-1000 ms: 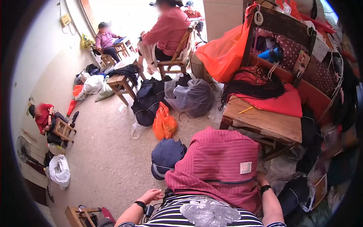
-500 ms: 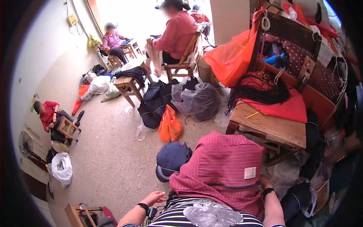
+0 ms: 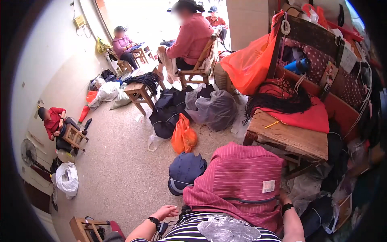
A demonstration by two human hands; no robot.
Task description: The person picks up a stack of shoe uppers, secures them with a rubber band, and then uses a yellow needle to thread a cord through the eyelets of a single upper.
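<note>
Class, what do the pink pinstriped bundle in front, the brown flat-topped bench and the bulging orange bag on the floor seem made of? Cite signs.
Pink pinstriped bundle: probably woven cloth, matte; soft creases show.
Brown flat-topped bench: apparently wood, dull and worn; grain and scuffed edges show.
Bulging orange bag: likely thin plastic film, slightly shiny; it crinkles and gathers towards the top.

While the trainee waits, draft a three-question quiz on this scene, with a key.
1. True or false: a thin yellow tool lies on the worn brown wooden surface.
2. Which is nearest the round navy cloth bundle: (a) white plastic bag, (b) pink-red striped cloth, (c) round grey fan?
3. Which is nearer the white rectangular label: the left hand or the right hand?

Key: 1 true; 2 b; 3 the right hand.
</note>
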